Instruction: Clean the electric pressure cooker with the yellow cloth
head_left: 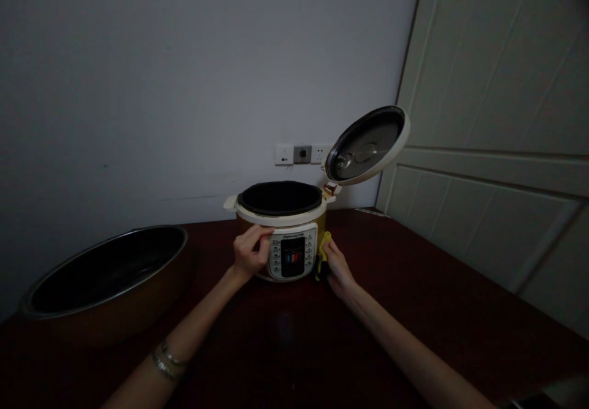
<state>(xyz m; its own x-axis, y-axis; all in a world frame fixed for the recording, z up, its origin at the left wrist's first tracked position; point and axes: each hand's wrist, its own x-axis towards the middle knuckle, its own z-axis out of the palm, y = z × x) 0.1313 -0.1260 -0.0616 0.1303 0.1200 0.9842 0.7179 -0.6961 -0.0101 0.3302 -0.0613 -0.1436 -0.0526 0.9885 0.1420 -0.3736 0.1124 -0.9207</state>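
Note:
A white and gold electric pressure cooker (pixel 280 219) stands on the dark red table with its lid (pixel 368 145) swung up to the right. Curled at the upper left corner of the cooker's control panel (pixel 310 262) is my left hand (pixel 251 251), index finger on the top edge and thumb against the left side. My right hand (pixel 338 265) is closed around a small yellow-and-black tool (pixel 325 240) beside the panel's right edge. The dim light hides what kind of tool it is. Inside, the cooker looks dark.
A large brown pot with a black inside (pixel 110 317) sits on the table (pixel 285 347) at the left. Wall sockets (pixel 302 154) are behind the cooker. A pale panelled door (pixel 488 121) borders the right side.

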